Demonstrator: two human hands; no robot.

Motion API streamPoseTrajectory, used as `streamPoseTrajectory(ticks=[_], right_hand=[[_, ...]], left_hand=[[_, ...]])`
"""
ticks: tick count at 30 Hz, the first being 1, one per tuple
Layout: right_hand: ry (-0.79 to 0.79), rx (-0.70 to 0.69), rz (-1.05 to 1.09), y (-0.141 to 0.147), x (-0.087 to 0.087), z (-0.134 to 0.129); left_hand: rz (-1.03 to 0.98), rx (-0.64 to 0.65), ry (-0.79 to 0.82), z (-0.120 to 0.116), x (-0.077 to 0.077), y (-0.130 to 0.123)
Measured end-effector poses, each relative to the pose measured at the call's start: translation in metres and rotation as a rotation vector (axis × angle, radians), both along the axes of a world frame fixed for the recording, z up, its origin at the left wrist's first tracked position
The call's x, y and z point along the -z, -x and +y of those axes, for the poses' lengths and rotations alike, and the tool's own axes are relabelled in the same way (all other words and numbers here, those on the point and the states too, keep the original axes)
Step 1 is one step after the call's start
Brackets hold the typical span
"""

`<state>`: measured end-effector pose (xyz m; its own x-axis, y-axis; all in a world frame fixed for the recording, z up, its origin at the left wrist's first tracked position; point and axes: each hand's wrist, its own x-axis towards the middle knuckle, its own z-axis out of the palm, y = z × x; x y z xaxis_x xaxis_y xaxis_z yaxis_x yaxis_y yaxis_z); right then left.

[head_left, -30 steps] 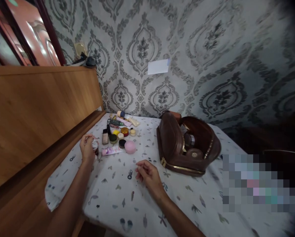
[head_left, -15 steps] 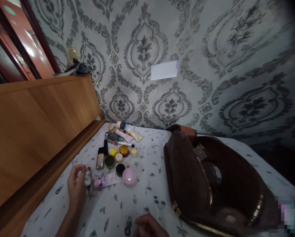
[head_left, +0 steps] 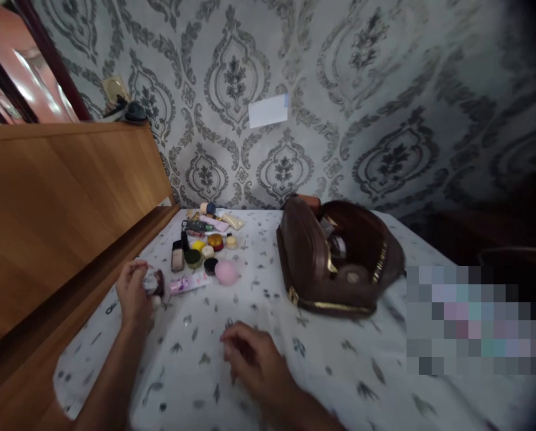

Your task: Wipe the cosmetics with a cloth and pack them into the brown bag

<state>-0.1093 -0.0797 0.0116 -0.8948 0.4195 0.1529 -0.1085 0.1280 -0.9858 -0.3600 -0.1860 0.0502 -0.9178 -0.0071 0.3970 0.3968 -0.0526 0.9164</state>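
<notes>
- We have our left hand (head_left: 133, 291) at the near left edge of the cluster, its fingers bent around a small container (head_left: 156, 282); the grip hides part of it, so we cannot tell its exact kind.
- This container sits just beside the pink-and-white tube (head_left: 189, 283); whether it rests on the patterned cloth (head_left: 182, 365) or hangs just above, we cannot tell.
- Our right hand (head_left: 256, 359) is over the near part of the cloth, fingers loosely curled with a gap at the thumb, and we see nothing in it.
- Beyond the tube we see the glass bottle (head_left: 177, 257), the dark green jar (head_left: 193, 258), the black lid (head_left: 211, 266) and the pink round case (head_left: 227, 272), close together.
- The brown bag (head_left: 303, 245) stands gaping to the right, with things inside, well apart from both our hands.
- We judge the step in hand to be handling the container beside the cluster; a next move there calls for a steady left grip and care not to nudge the tube.
</notes>
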Motion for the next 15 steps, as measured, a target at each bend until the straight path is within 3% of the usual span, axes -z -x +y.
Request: streamPoseTrajectory(ticks=[2,4,10,12,15], right_hand=[[-0.157,-0.004,0.014,-0.001,-0.007,-0.004],[-0.209,0.007,0.039,-0.002,-0.011,-0.006],[-0.173,-0.013,0.06,0.002,-0.007,-0.006],[-0.128,-0.011,0.051,0.005,-0.004,-0.005],[-0.065,0.021,0.052,0.008,-0.002,-0.001]], left_hand=[[0.064,-0.017,-0.021,-0.003,0.0,0.0],[0.117,-0.023,-0.021,-0.006,0.0,0.0],[0.271,0.024,0.006,-0.01,-0.007,-0.011],[0.343,0.114,0.059,-0.007,-0.009,-0.029],[0.458,0.37,0.186,0.0,-0.007,-0.074]])
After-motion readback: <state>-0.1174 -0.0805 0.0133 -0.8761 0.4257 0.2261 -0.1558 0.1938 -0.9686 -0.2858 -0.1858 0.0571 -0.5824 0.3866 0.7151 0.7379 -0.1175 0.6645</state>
